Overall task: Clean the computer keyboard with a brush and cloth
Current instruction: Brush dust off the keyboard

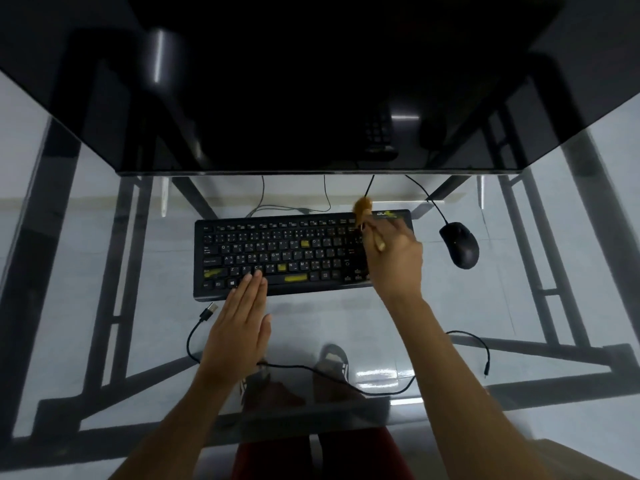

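right grip (pixel 394 258) on brush (pixel 363 207) over keyboard (pixel 277 251) top-right corner

Right hand (pixel 394 261): grips brush (pixel 363 211) over keyboard (pixel 277 254) far right corner.
Left hand (pixel 239 327): flat, fingertips on keyboard's near edge.
Mouse (pixel 460 244): right of keyboard.

Computer workstation, home or office: glass-topped desk (pixel 104 258) on black frame; monitor (pixel 311 81) behind keyboard (pixel 277 251), mouse (pixel 460 244) right of keyboard.
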